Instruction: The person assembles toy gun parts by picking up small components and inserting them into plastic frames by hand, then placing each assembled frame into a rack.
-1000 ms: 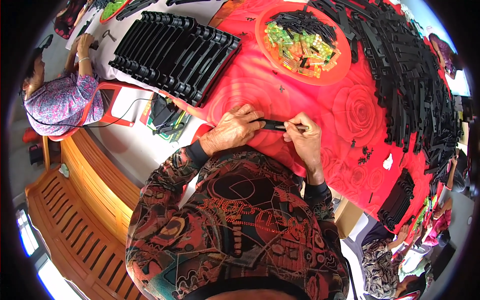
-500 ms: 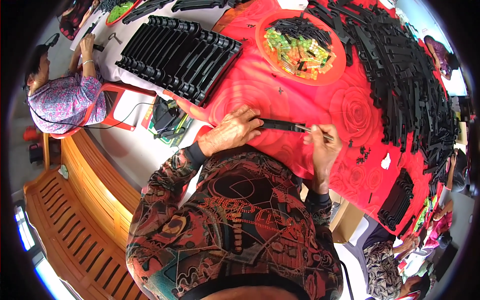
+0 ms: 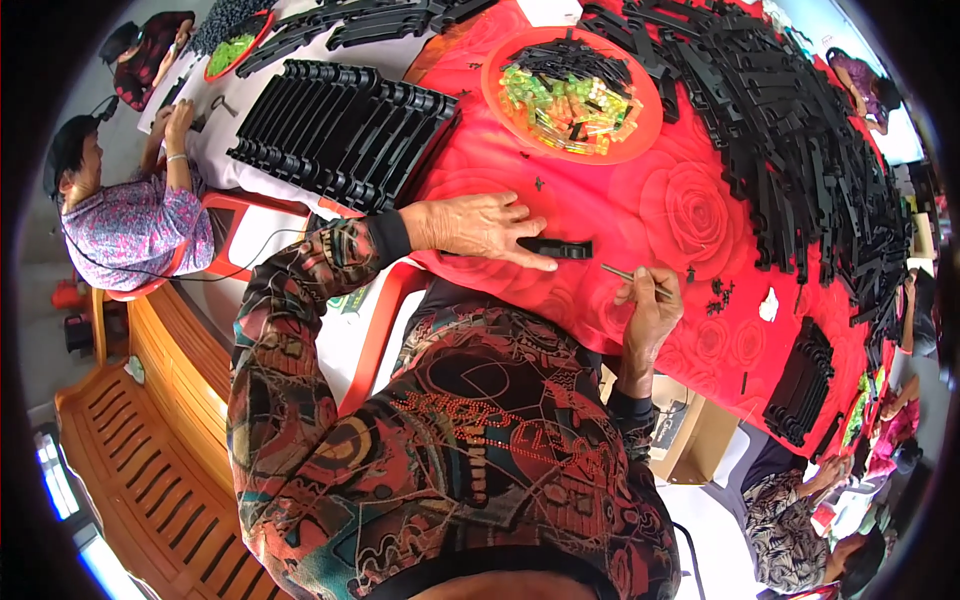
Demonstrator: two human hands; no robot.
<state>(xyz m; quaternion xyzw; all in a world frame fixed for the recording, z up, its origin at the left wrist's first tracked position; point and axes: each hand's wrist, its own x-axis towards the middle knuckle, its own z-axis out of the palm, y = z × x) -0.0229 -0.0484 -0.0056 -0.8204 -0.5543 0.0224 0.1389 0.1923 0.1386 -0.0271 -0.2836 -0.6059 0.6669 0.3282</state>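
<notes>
Palm down, my left hand (image 3: pixel 485 228) lies over a long black plastic strip (image 3: pixel 568 249), its fingers stretched and spread. The strip rests on the red tablecloth (image 3: pixel 600 215); its right end shows past my fingers, while much of the rest is hidden under the hand. My right hand (image 3: pixel 652 305) is closed round a thin metal rod-like tool (image 3: pixel 618 272), whose tip points left toward the strip without touching it. Ahead of my hands stands an orange-red bowl (image 3: pixel 645 140) with small black pieces and clear yellow, green and orange pieces in it.
Black strips are stacked in rows (image 3: pixel 335 130) at the left. A large heap of black parts (image 3: pixel 800 150) covers the right side. Tiny black bits (image 3: pixel 718 296) and a smaller black stack (image 3: pixel 800 385) lie nearer. A co-worker (image 3: pixel 130 200) sits at the left, beside a wooden bench (image 3: pixel 170 460).
My left hand has opened from its grip on the strip and spread over it. The tool in my right hand has drawn back from the strip. The view has shifted slightly.
</notes>
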